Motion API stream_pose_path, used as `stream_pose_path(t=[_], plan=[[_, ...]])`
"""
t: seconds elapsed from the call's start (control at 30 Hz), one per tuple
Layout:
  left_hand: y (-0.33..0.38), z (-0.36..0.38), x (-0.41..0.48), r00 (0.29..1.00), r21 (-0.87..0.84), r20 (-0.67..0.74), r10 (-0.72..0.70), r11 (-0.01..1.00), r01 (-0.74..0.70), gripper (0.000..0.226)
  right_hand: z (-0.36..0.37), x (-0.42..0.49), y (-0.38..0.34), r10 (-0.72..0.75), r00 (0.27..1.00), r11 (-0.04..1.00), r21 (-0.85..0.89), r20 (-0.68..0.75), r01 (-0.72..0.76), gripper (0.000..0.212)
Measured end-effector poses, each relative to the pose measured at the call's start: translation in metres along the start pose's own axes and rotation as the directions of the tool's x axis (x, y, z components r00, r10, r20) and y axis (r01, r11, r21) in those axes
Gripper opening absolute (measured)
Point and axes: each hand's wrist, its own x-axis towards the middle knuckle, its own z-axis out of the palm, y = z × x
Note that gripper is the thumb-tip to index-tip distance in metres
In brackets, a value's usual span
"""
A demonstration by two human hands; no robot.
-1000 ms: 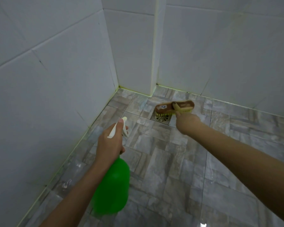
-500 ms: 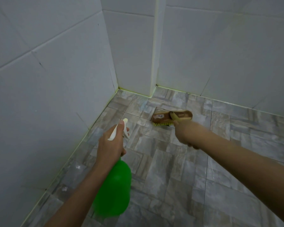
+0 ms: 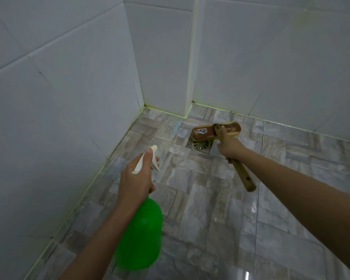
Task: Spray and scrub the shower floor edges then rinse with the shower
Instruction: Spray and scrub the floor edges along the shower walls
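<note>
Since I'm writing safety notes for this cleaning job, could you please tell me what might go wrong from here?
1. The grey stone-patterned floor tiles gleam wet, so a slip seems possible, and neither hand could brace: the left hand grips the green plastic spray bottle, the right hand the wooden long-handled scrub brush.
2. Its head rests at the round metal drain grate; bristles might snag there.

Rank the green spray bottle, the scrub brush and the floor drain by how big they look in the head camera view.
1. green spray bottle: largest, though it is nearest the camera.
2. scrub brush: handle included.
3. floor drain: smallest, its far edge hidden by the brush.
</note>
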Motion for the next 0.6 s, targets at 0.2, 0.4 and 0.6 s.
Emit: stream_pose_path(t=[0.2,0.4,0.6], plan=[[0.001,-0.002,0.012,1.0,-0.016,0.024,-0.009,1.0,0.009,0.039,0.019,0.045,-0.017,-0.118,0.986,0.993,0.0,-0.116,0.119,0.06],[0.005,-0.008,0.019,1.0,-0.053,0.0,-0.008,0.999,0.008,0.038,0.029,0.05,-0.016,-0.066,0.985,0.992,-0.114,-0.162,0.048,0.064],[0.002,-0.006,0.025,0.999,-0.08,-0.035,-0.004,0.997,0.001,0.041,0.027,0.049,-0.028,-0.049,0.994,0.987,-0.156,-0.1,0.033,0.061]])
